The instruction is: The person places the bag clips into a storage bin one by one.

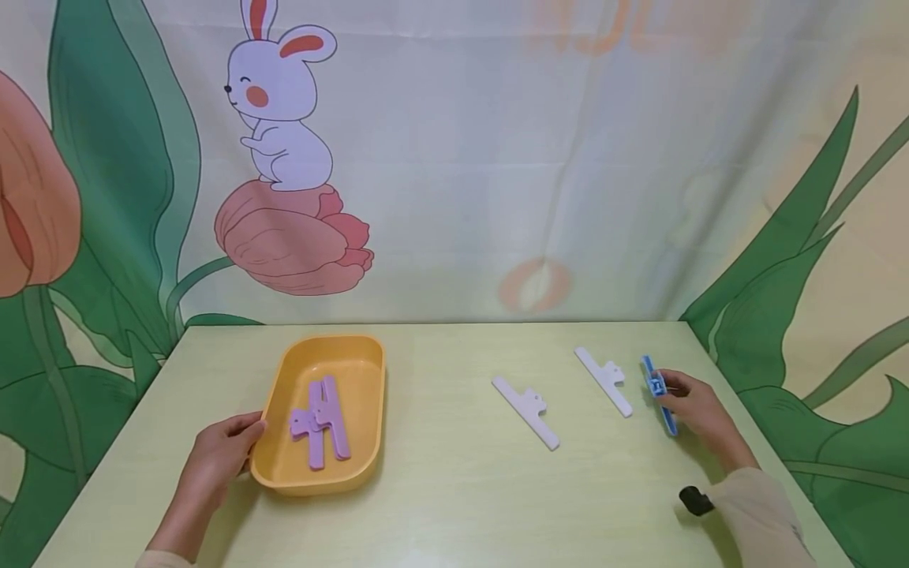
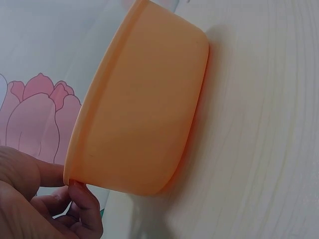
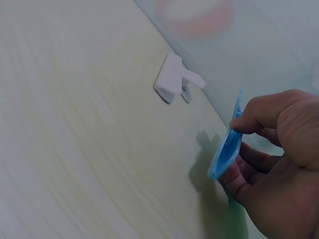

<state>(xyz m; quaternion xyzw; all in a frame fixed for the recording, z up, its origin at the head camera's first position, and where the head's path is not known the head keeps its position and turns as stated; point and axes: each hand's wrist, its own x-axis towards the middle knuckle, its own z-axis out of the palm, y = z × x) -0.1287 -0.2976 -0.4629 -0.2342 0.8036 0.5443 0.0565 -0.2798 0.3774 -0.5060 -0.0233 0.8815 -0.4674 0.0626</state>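
Note:
My left hand (image 1: 222,457) grips the rim of a yellow tray (image 1: 379,394) at its near left side; in the left wrist view the thumb and fingers pinch that rim (image 2: 75,164). Two purple bag clips (image 1: 334,418) lie crossed over each other in the tray. At the right of the table my right hand (image 1: 699,406) pinches a blue bag clip (image 1: 669,420) by its middle. In the right wrist view the blue clip (image 3: 227,152) is tilted above the table, its shadow beside it. To its left lies a white bag clip (image 1: 604,381).
Another white bag clip (image 1: 525,412) rests on the table between the tray and the first white one. A printed cloth (image 1: 454,158) hangs behind the table's far edge. A small black object (image 1: 695,501) sits by the right sleeve (image 1: 756,517).

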